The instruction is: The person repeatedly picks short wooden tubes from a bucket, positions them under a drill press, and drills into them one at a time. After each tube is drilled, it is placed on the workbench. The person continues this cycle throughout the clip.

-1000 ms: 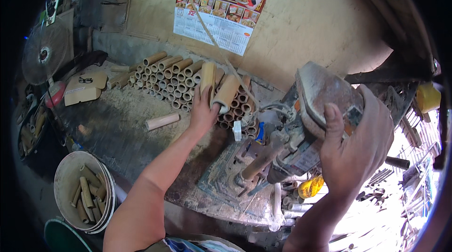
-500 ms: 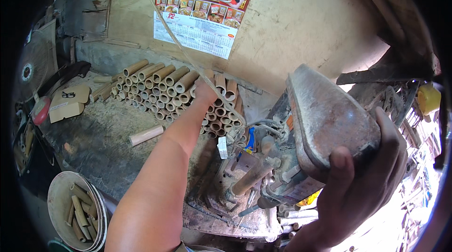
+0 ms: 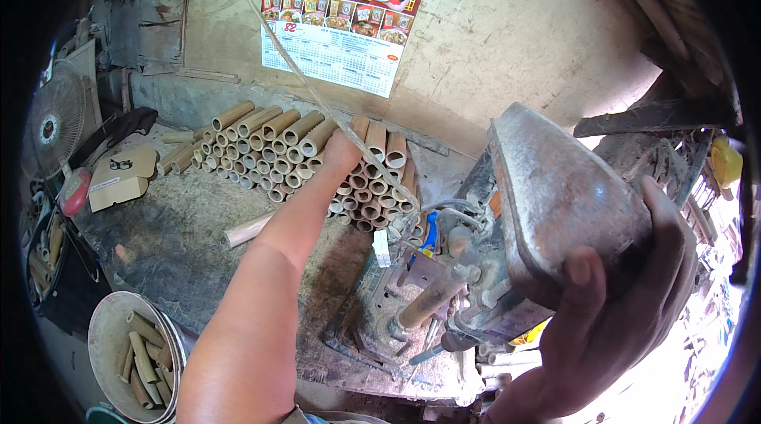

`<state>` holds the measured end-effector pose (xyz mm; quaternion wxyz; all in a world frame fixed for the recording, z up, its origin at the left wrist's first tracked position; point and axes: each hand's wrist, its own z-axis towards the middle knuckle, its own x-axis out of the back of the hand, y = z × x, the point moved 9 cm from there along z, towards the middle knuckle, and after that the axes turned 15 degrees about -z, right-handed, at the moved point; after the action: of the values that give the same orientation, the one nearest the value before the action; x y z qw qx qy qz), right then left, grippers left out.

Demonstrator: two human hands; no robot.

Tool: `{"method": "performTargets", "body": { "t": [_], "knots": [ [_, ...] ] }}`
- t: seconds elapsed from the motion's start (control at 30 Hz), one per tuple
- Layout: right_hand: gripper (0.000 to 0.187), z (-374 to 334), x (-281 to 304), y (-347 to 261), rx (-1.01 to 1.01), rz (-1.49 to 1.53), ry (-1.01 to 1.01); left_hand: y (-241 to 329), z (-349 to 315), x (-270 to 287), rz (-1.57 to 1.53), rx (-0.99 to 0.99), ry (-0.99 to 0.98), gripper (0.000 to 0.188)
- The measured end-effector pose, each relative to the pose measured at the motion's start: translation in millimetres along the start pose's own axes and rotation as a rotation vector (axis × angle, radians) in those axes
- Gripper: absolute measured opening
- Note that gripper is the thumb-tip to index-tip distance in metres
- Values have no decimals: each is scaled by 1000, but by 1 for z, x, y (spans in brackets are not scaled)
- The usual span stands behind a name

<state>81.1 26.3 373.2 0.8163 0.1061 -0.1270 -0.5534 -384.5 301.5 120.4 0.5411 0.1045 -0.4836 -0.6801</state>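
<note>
My left hand [image 3: 342,153] reaches over the top of a stack of cut bamboo tubes [image 3: 279,164] at the back of the workbench. It touches the upper row, beside a reddish tube, but its fingers are turned away and hidden. At the right, my right hand [image 3: 626,297] grips the near end of a worn metal cover [image 3: 559,186], thumb on one side and fingers on the other. The cover tops a dusty drill-press-like machine [image 3: 468,273] with a metal column. A single bamboo tube [image 3: 247,230] lies on the bench, partly behind my left forearm.
A white bucket [image 3: 99,345] of bamboo pieces stands at lower left. An open cardboard box [image 3: 123,178] with glasses on it and a fan [image 3: 59,127] are at far left. A thin pole [image 3: 297,67] slants across the view. A calendar [image 3: 333,28] hangs on the wall.
The view has shifted slightly. My left forearm now covers more of the lone tube, while that hand stays at the stack. My right hand keeps its hold on the cover.
</note>
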Motion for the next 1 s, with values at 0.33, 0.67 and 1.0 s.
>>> {"method": "performTargets", "body": {
  "t": [0.33,0.67,1.0],
  "knots": [
    [60,-1,4,-4,39,11,82,-31,-32,14,-280,42,35,58],
    [45,1,0,-4,75,-111,19,-125,-251,167,125,373,-187,73],
    [47,1,7,-6,52,-1,59,-141,-327,142,413,413,-358,61]
  ]
}}
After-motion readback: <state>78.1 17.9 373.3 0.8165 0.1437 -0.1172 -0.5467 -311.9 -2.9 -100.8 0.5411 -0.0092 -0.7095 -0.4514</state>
